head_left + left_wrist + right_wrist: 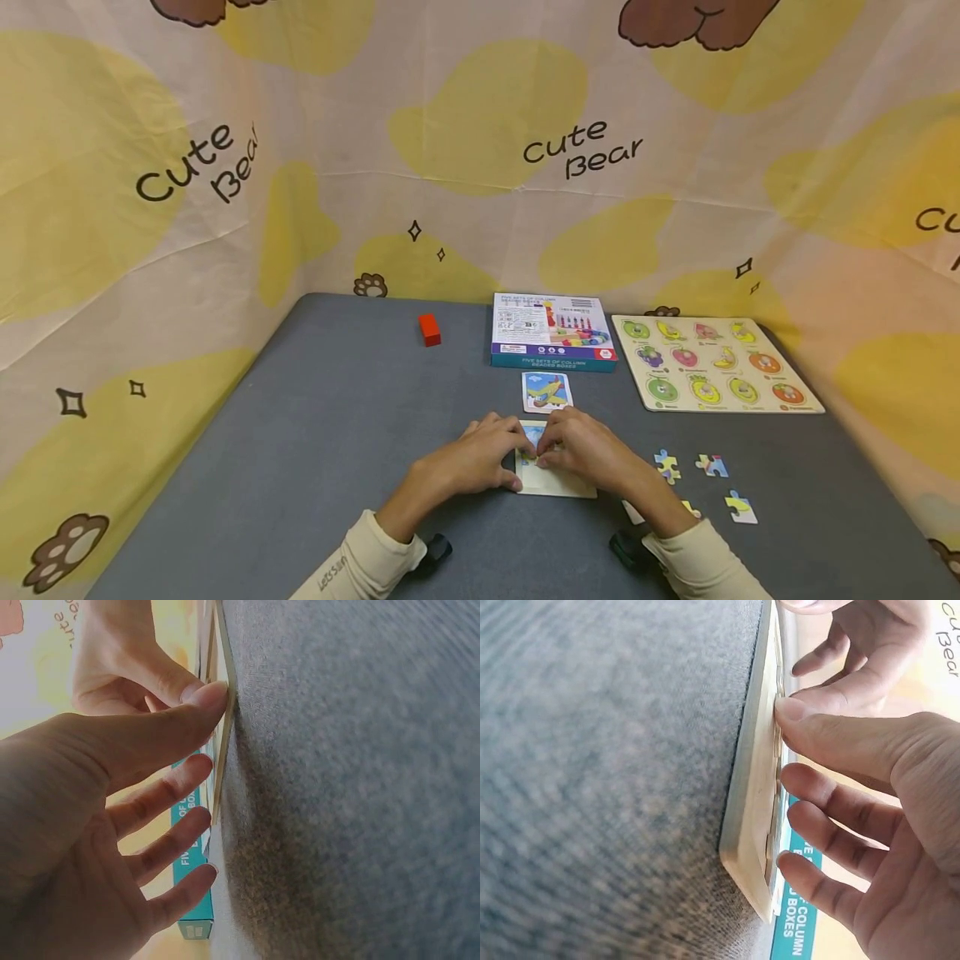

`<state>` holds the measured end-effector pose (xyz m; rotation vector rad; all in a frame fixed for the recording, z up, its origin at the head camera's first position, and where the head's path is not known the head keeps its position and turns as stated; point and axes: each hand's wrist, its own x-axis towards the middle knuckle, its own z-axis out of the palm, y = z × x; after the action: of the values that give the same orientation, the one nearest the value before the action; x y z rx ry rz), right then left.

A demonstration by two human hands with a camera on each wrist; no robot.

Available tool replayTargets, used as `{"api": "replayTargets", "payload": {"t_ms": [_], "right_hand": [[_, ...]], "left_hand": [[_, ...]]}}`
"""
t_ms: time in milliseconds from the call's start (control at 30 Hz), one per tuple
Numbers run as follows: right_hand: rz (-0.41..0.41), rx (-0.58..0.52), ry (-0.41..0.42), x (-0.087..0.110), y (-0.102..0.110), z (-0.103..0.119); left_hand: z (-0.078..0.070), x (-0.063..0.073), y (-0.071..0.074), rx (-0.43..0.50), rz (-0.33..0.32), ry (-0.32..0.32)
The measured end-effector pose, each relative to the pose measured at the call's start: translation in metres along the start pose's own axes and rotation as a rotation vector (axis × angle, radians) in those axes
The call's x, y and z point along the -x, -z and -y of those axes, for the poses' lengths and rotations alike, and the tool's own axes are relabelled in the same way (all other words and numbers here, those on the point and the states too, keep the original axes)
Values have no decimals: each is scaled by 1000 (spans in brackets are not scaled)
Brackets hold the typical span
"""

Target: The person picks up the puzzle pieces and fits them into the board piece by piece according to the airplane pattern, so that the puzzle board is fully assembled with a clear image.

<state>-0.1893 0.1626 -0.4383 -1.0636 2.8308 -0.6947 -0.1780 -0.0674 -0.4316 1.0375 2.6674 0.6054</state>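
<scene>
A small pale puzzle tray [558, 485] lies before me, with blue picture pieces [534, 433] in its far part and bare wood nearer. My left hand [483, 454] touches its left side, thumb at the near left corner, other fingers spread at the pieces. From the right, my right hand [587, 446] reaches over the tray and covers part of it. Its thumb [791, 712] presses on the pieces, the other visible fingers loosely extended; the index finger is mostly hidden in the right wrist view. Just beyond the tray lies an airplane picture card [546, 392].
Loose jigsaw pieces [711, 466] lie to the right, some partly under my right forearm. Behind stand a flat toy box [553, 333] and a fruit puzzle board [720, 367]. A red block [430, 329] sits farther left. Printed cloth walls [480, 167] border the grey table [337, 417].
</scene>
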Motion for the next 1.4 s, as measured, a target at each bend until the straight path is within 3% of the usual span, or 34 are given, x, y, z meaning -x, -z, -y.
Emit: {"api": "replayTargets", "payload": {"t_ms": [233, 467, 700, 900, 1400], "right_hand": [[34, -30, -12, 2, 2, -2], [81, -56, 32, 7, 9, -11], [70, -105, -82, 31, 22, -28], [38, -78, -182, 55, 34, -46], [-18, -21, -288, 109, 57, -78]], "left_hand": [[2, -2, -2, 41, 11, 9], [3, -2, -2, 41, 3, 15], [1, -3, -1, 34, 16, 20], [2, -4, -2, 36, 31, 39], [3, -3, -2, 50, 17, 32]]}}
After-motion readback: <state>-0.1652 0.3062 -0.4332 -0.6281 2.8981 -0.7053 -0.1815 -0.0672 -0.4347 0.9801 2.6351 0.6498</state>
